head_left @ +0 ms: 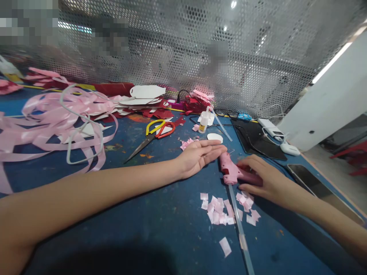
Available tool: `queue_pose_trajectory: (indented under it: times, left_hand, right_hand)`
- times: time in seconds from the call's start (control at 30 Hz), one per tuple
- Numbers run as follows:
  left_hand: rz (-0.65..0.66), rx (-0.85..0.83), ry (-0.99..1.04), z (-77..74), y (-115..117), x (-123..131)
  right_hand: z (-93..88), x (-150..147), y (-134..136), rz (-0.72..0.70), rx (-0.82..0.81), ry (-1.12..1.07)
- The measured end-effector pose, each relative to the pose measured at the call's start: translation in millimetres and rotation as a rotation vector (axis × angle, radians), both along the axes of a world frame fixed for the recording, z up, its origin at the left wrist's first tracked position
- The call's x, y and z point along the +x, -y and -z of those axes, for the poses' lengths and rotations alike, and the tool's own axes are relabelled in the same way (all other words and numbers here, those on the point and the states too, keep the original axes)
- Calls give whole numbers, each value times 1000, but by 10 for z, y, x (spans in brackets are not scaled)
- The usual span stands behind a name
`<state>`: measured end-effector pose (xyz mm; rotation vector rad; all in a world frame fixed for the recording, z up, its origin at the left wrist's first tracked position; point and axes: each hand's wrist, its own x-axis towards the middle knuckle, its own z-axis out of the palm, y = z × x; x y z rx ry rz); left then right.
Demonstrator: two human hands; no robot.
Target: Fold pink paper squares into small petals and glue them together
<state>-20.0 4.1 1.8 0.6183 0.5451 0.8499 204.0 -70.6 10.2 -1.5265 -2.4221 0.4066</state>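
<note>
Pink glue gun [231,175] | right hand [271,181] grasping it | left hand [196,158] open, palm-up, at its tip

On the table [137,233], we see the glue gun [229,172] between our left hand [195,158] and right hand [265,177], ribbon pieces [217,206] nearer us on both sides of its glue stick [239,225]. The bottle [203,124] stands behind our left hand, scissors [153,137] left of the bottle, the ribbon heap [46,109] farther left, the phone [323,191] far right.

Below the glue gun [230,172], the glue stick [240,229] runs out of frame; left of the gun, the pink ribbon [41,141] is cut off. Beyond it, shapes [160,55] behind the perforated sheet [183,23] blur.
</note>
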Motion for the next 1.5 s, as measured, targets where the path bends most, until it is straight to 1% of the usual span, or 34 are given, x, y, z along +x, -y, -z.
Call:
queue_pose_trajectory:
  times: [0.1, 0.2, 0.3, 0.4, 0.47, 0.57, 0.73, 0.9, 1.07, 1.23, 1.5]
  left_hand:
    - [-20, -3, 13, -3, -8, -3]
    - [-28, -13, 29, -11, -27, -9]
    - [-20, -33, 38, -18, -60, -19]
    - [0, -47, 35, -17, -84, -25]
    - [10, -43, 30, -13, -84, -25]
    - [23, -25, 17, -7, -68, -21]
    - [48, 4, -35, -3, -55, -13]
    - [86, 36, -97, -16, -62, -28]
    - [88, 85, -121, -49, -28, -47]
    - [100, 136, -143, -57, 4, -61]
    - [193, 206, -142, -53, 10, -65]
  right_hand:
    - [51, 66, -52, 53, -51, -77]
    - [57, 155, -101, 83, -73, -223]
    - [79, 263, -131, 195, -51, -384]
    - [126, 344, -163, 335, -25, -483]
    - [160, 368, -183, 404, 26, -521]
    - [204, 366, -185, 469, 89, -553]
    - [268, 340, -96, 578, 166, -569]
    - [303, 351, -61, 595, 182, -551]
    - [327, 395, -80, 628, 190, -544]
    - [346, 382, 16, 641, 239, -558]
    - [372, 373, 94, 611, 298, -601]
